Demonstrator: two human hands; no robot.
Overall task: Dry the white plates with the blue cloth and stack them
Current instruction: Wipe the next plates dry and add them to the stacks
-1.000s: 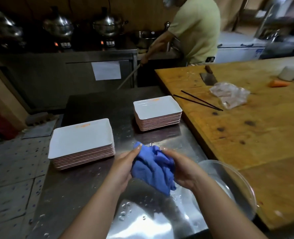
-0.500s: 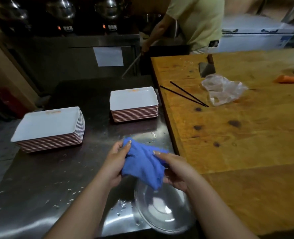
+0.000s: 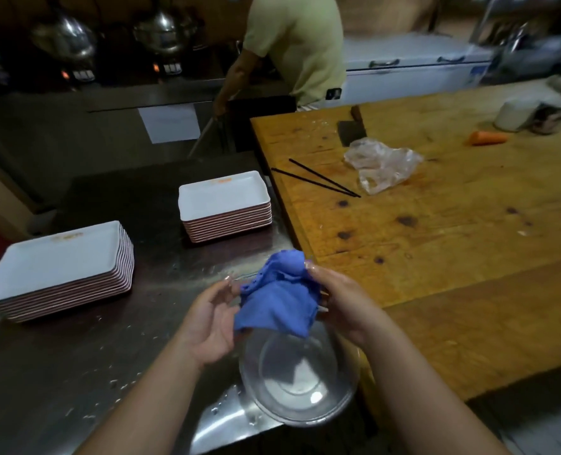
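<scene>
1. Nearest me, a clear glass bowl (image 3: 300, 376) sat at the front edge of the steel counter (image 3: 75, 372), and water droplets lay scattered on the metal around it.

2. Just above the bowl I held the blue cloth (image 3: 277, 295) bunched between both hands. My right hand (image 3: 345, 300) had its fingers curled round the cloth's right side, clamped on it. My left hand (image 3: 211, 320) was cupped against the cloth's left edge with the fingers loose and apart; whether they actually pinched the fabric I could not tell.

3. The cloth looked crumpled and limp, its lower corner hanging toward the bowl.

4. The white plates lay ahead and to my left, well apart from my fingers. The near stack (image 3: 62, 270) stood far left, on my left hand's side, so I judged that hand the closer one to reach it. The far stack (image 3: 225, 205) stood further back, almost straight ahead of the cloth.

5. Both stacks were rectangular plates, white on top with reddish rims showing down the sides, each long axis running roughly left to right across the counter.

6. To the right, the wooden table (image 3: 437, 241) carried black chopsticks (image 3: 318, 182), a plastic bag (image 3: 382, 164), a cleaver (image 3: 351, 131) and a carrot piece (image 3: 488, 138).

7. Farthest off, another person (image 3: 297, 47) stood at the back counter.
</scene>
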